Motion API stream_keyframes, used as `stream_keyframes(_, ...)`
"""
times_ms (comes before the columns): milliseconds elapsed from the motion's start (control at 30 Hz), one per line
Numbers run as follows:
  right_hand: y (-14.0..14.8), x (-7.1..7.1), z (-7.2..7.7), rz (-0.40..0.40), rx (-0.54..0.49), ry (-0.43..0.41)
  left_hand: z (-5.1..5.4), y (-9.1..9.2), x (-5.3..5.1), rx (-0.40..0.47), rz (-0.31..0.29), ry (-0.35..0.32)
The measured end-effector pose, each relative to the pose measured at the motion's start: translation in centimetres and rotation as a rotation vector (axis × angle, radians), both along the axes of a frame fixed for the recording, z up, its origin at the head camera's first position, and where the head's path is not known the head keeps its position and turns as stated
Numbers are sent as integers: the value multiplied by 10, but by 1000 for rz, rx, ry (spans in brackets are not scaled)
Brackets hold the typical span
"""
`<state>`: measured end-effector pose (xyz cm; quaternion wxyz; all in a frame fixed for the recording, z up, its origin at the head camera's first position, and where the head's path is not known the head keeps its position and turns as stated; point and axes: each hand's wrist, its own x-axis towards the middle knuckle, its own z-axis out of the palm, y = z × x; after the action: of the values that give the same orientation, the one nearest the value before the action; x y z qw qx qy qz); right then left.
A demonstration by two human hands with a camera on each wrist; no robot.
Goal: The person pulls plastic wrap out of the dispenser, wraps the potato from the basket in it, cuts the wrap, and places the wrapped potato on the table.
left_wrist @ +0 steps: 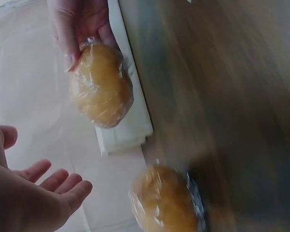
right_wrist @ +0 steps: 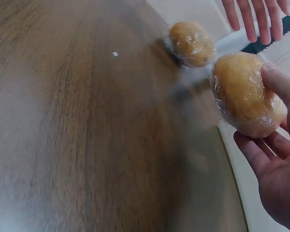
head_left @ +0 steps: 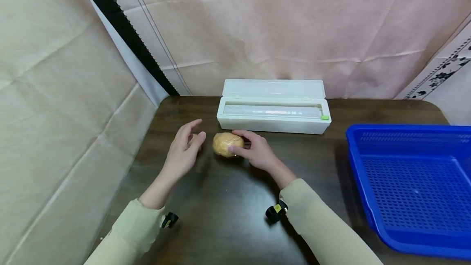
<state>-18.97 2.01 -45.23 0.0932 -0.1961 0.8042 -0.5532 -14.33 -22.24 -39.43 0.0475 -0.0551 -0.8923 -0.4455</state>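
Observation:
My right hand grips a potato wrapped in clear cling film, thumb on one side and fingers on the other, near the middle of the table. In the right wrist view this potato appears close up, its film crinkled and shiny. A second wrapped potato rests on the table beside my left hand; in the head view that hand mostly hides it. The left hand's fingers are spread and relaxed, apart from both potatoes, as the left wrist view shows.
Behind the hands stands a white cling film dispenser, lid raised, with a roll inside and a green slider. A blue plastic basket sits on the right of the dark wooden table. Pale cloth hangs behind.

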Motion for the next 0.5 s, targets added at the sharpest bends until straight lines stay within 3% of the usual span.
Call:
stream_keyframes(200,-11,-7,-3,12,83,3,-6,-15,9,-209,9,74)
stream_keyframes(500,-21,-15,-9,21,196,40,-10,-23,22,-393,18,128)
